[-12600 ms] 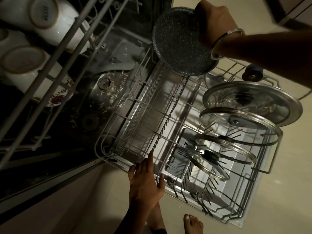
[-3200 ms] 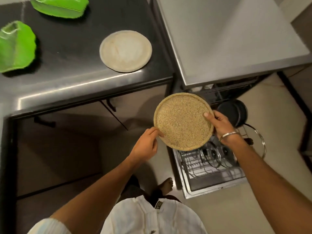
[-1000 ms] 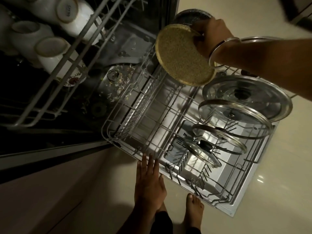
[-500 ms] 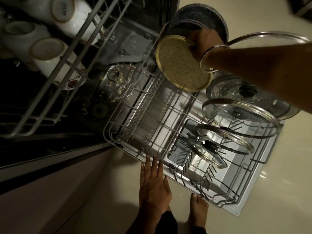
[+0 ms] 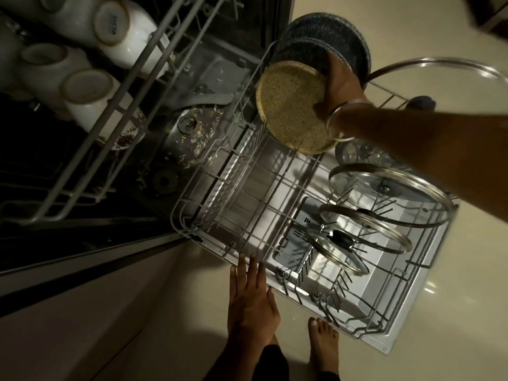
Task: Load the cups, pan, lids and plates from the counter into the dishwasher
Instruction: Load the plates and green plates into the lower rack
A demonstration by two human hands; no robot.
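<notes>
Right fingers (image 5: 341,78) gripping round speckled tan plate (image 5: 291,105), tilted over lower rack (image 5: 220,188), left fingers (image 5: 248,270) straight

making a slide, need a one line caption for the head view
Right hand lowers a speckled tan plate into the lower rack beside the pan; left hand open.

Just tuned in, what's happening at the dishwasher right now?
A person is loading the pulled-out lower rack. The right hand grips a speckled tan plate on edge, holding it over the rack's far end just in front of the dark pan standing there. The left hand is open, fingers straight, at the rack's near edge. Glass lids stand in the right side of the rack, and white cups sit upside down in the upper rack.
</notes>
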